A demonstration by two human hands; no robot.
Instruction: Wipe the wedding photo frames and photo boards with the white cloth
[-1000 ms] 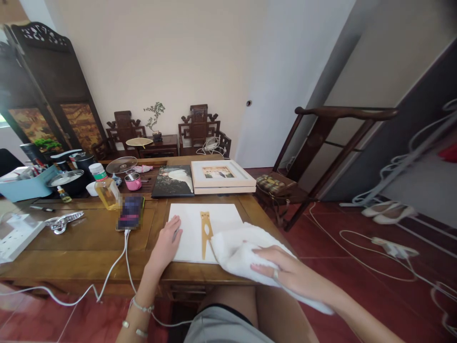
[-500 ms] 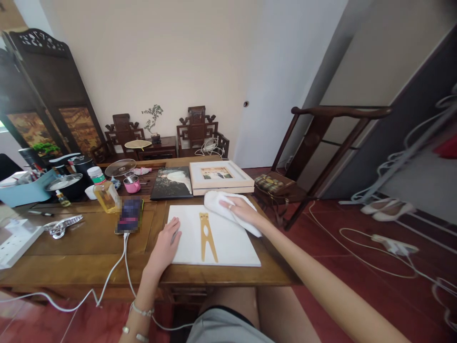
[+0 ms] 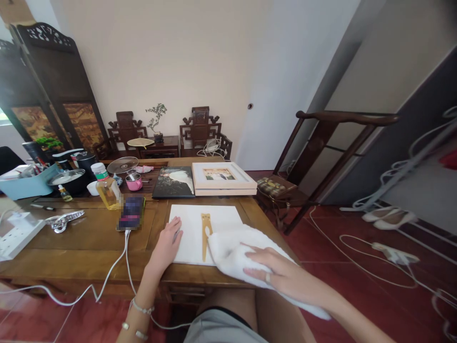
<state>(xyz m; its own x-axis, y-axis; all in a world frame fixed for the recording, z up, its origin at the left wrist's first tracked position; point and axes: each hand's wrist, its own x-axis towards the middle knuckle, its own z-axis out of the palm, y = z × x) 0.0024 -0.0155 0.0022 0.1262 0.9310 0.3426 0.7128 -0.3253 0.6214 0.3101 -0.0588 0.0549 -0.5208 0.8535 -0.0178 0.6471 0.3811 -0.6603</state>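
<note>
A white rectangular board (image 3: 189, 228) lies flat on the wooden table near its front edge. On it is a tan, narrow, two-legged shape (image 3: 205, 238), its right leg partly covered by a white towel (image 3: 232, 252). My right hand (image 3: 273, 271) grips the towel at the board's lower right corner, and part of the cloth hangs past the table edge. My left hand (image 3: 169, 243) rests on the board's left edge with its fingers stretched out. Whether the tan shape is loose or part of the board, I cannot tell.
Behind the board sit a framed photo (image 3: 224, 178) and a dark picture panel (image 3: 173, 182). To the left are a charging phone (image 3: 131, 214), a bottle of yellow liquid (image 3: 107, 188), a pink cup (image 3: 134, 182) and a power strip (image 3: 19, 233). A wooden chair (image 3: 310, 157) stands right.
My right hand has drawn the towel from the board's upper right corner down to its lower right, over part of the tan shape. My left hand stays in place.
</note>
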